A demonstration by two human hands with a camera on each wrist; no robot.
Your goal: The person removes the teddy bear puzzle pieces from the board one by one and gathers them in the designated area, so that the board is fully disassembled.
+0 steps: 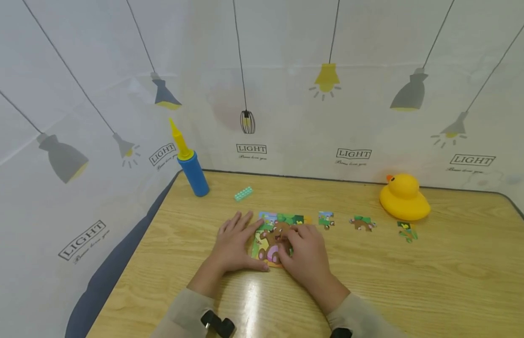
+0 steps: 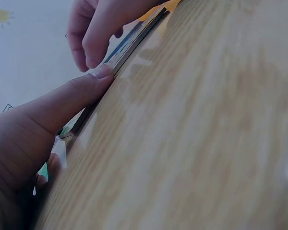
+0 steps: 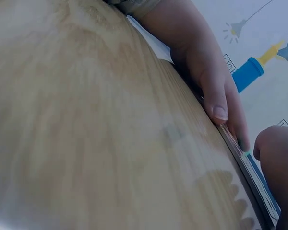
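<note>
Starting at the left far corner of the light wooden table (image 1: 414, 281), we see a blue balloon pump with a yellow nozzle (image 1: 193, 170) standing upright, and just right of it a small mint-green toy brick (image 1: 243, 193) lying flat. Near the middle of the table, closer to the far edge than the near one, lies the colourful bear jigsaw board (image 1: 273, 234), and both hands are on it. Our left hand (image 1: 235, 241) lies flat with straight fingers along the board's left side; the left wrist view shows its thumb (image 2: 81, 93) pressed against the board's near edge (image 2: 129, 45). Our right hand (image 1: 306, 253) covers the board's right part with its fingers curled down onto the picture; whether it pinches a piece we cannot tell, as the fingertips hide it. To do this well, we judge that the left hand should brace the board so it cannot slide while the right presses straight down, without tilting neighbouring pieces. Further right, three loose jigsaw pieces (image 1: 363, 223) lie in a row, apart from one another, towards the yellow rubber duck (image 1: 403, 198) near the right far corner.
</note>
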